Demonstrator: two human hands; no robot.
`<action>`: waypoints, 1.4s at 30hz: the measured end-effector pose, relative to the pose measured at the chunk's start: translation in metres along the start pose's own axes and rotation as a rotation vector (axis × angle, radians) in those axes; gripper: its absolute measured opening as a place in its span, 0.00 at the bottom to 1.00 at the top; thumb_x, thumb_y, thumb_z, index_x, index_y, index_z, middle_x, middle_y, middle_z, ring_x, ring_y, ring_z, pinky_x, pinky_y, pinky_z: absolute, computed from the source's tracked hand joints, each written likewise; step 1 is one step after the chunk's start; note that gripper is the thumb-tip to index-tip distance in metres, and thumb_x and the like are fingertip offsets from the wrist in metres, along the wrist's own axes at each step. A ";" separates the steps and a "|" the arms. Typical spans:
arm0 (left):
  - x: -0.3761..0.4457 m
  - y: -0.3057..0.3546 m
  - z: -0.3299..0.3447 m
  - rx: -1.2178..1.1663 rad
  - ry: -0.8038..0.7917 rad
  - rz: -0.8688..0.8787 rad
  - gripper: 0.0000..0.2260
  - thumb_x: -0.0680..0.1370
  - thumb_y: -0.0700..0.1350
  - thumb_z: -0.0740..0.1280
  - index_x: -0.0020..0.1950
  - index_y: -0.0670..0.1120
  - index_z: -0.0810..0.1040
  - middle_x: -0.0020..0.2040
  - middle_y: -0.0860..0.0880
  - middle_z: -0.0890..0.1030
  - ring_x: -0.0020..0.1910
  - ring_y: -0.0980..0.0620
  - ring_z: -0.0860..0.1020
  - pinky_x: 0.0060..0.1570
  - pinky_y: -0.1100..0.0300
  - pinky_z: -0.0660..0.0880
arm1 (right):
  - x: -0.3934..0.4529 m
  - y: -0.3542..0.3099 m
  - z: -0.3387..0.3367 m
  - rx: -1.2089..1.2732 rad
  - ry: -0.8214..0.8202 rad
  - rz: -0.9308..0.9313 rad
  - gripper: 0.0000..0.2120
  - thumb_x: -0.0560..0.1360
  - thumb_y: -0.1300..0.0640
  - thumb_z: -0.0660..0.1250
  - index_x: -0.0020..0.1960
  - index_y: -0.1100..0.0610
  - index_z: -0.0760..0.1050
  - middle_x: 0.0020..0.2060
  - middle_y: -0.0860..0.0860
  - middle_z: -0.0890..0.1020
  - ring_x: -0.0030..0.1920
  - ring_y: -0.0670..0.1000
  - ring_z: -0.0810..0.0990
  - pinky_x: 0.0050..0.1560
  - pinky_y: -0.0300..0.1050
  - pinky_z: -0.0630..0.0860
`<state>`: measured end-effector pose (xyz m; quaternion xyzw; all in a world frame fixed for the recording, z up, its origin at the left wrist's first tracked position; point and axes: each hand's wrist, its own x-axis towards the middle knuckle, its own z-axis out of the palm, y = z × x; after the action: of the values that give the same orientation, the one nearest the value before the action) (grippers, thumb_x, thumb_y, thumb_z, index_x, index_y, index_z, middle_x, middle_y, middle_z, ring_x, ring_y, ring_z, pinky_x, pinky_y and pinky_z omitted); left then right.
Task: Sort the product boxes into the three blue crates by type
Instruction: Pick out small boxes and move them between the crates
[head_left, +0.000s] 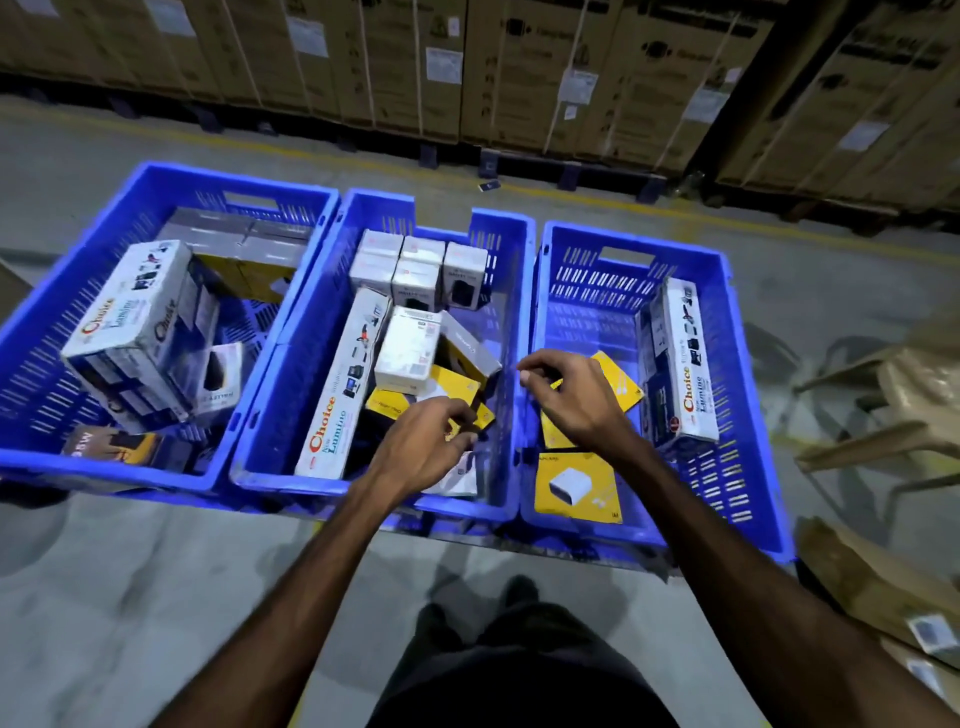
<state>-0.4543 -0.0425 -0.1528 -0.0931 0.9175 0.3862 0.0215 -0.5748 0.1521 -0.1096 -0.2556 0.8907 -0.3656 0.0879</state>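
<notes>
Three blue crates stand side by side on the floor: the left crate, the middle crate and the right crate. My left hand reaches into the middle crate and pinches a small yellow box at its near right. My right hand hovers over the right crate's left side, fingers loosely curled, holding nothing. Beneath it lie yellow boxes. White "Choice" boxes sit in all three crates: left, middle, right. Small white boxes fill the middle crate's far end.
Stacked cardboard cartons line the back along a yellow floor stripe. Flattened cardboard and a plastic chair stand at the right. Grey concrete floor lies in front of the crates, with my legs below.
</notes>
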 end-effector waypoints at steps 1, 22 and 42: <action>0.002 0.005 0.002 -0.018 0.026 0.009 0.06 0.78 0.47 0.74 0.55 0.51 0.84 0.51 0.55 0.85 0.47 0.55 0.80 0.44 0.58 0.74 | 0.004 0.005 -0.006 0.012 0.004 0.005 0.07 0.80 0.54 0.69 0.54 0.53 0.84 0.42 0.43 0.85 0.44 0.41 0.82 0.46 0.37 0.77; 0.064 0.125 0.127 0.186 -0.305 0.011 0.13 0.75 0.45 0.74 0.58 0.46 0.83 0.58 0.42 0.83 0.60 0.40 0.80 0.56 0.51 0.77 | 0.085 0.176 -0.048 -0.980 -0.783 -0.332 0.49 0.74 0.39 0.72 0.84 0.47 0.47 0.81 0.55 0.58 0.79 0.60 0.59 0.73 0.67 0.64; 0.059 0.127 0.148 -0.298 -0.053 -0.284 0.37 0.74 0.57 0.78 0.78 0.55 0.66 0.71 0.49 0.73 0.65 0.48 0.76 0.62 0.49 0.78 | 0.053 0.154 -0.091 1.185 -0.400 0.720 0.30 0.73 0.42 0.74 0.70 0.56 0.74 0.59 0.59 0.81 0.58 0.64 0.83 0.60 0.71 0.78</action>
<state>-0.5410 0.1407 -0.1736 -0.2136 0.8270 0.5130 0.0856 -0.7117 0.2729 -0.1498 0.0825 0.5386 -0.6818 0.4880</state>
